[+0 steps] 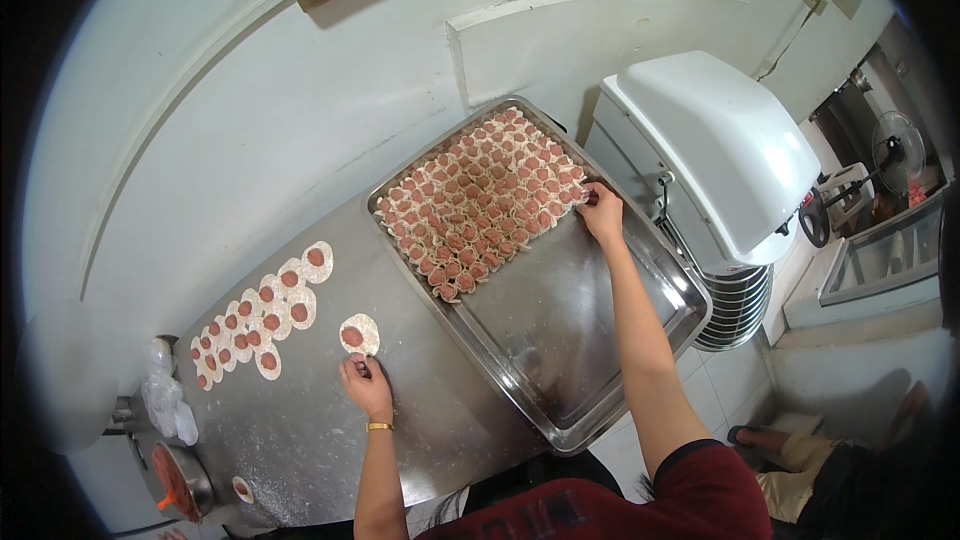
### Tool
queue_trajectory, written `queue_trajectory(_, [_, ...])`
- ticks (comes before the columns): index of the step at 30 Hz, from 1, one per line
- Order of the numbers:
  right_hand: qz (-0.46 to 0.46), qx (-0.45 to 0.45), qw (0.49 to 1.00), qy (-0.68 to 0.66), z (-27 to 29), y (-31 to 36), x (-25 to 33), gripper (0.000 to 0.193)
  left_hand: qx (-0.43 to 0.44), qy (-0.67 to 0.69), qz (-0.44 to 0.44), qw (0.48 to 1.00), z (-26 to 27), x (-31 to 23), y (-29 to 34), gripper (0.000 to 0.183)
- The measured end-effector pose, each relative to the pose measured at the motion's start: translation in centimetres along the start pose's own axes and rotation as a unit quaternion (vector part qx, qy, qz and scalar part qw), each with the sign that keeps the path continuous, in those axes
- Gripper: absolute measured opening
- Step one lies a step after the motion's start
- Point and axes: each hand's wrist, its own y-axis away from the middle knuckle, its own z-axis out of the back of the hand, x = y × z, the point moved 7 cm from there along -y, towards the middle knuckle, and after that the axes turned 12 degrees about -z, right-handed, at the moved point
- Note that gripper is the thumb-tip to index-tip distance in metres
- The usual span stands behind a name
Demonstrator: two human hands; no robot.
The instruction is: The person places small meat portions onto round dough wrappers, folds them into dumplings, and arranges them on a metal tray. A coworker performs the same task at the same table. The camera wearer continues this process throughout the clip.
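Note:
My left hand (368,390) is over the metal table, fingers curled and pinching the near edge of a round floured dough wrapper (367,325) with a dab of pinkish meat filling on it. My right hand (604,214) reaches into a large metal tray (560,300), its fingertips closed at a small open-topped dumpling at the right end of the rows. Tightly packed dumplings (470,180) fill the tray's far and left part. Left on the table lie several more flat wrappers with filling (270,322), partly overlapping.
A metal bowl of meat filling (190,480) with an orange-handled tool stands at the lower left, near a clear plastic bag (168,395) and a small filled wrapper (242,489). A white machine (715,155) with a wire guard is right of the tray. Another person's legs (800,460) show at lower right.

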Motion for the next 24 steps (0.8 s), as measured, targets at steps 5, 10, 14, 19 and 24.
queue_trajectory(5, [0.016, 0.024, 0.999, -0.013, -0.1, -0.5, 0.1, 0.031, 0.004, 0.014, -0.004, 1.000, 0.0, -0.1, 0.0, 0.013])
queue_trajectory(10, [0.037, 0.023, 0.999, -0.017, -0.2, -0.9, 0.0, 0.031, 0.006, -0.004, -0.005, 1.000, 0.1, -0.1, 0.0, 0.013])
queue_trajectory(14, [-0.004, -0.033, 0.999, 0.000, -0.2, -0.6, -0.9, 0.032, 0.008, -0.009, -0.026, 1.000, 0.3, -0.3, 0.0, 0.014])
queue_trajectory(19, [0.038, -0.078, 0.995, 0.049, -0.2, 0.1, 0.4, 0.030, -0.018, 0.025, -0.018, 0.999, 0.3, 0.3, 0.3, 0.013])
queue_trajectory(24, [0.103, -0.134, 0.986, 0.006, 3.0, 4.7, 4.5, 0.030, -0.025, 0.100, 0.032, 0.994, 1.2, 1.7, 1.8, 0.011])
